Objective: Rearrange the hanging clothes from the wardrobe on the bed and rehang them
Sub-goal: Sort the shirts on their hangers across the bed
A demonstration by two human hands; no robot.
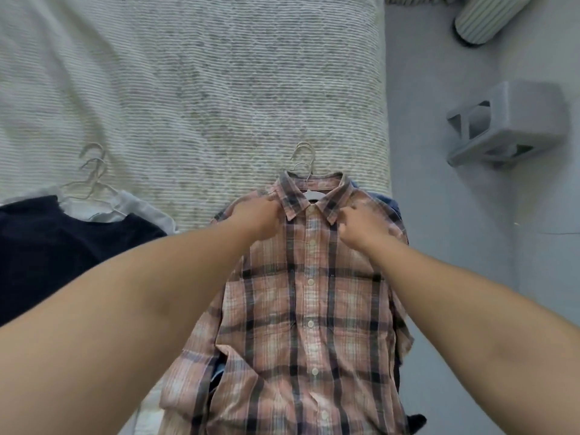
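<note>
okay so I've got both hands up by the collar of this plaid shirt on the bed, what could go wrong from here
1. The plaid shirt lies at the bed's right edge, atop other clothes; lifting it could drag those off onto the floor.
2. Two hanger hooks overlap above the collar, so they may snag together.
3. Left hand and right hand pulling unevenly could slip a shoulder off.
</note>
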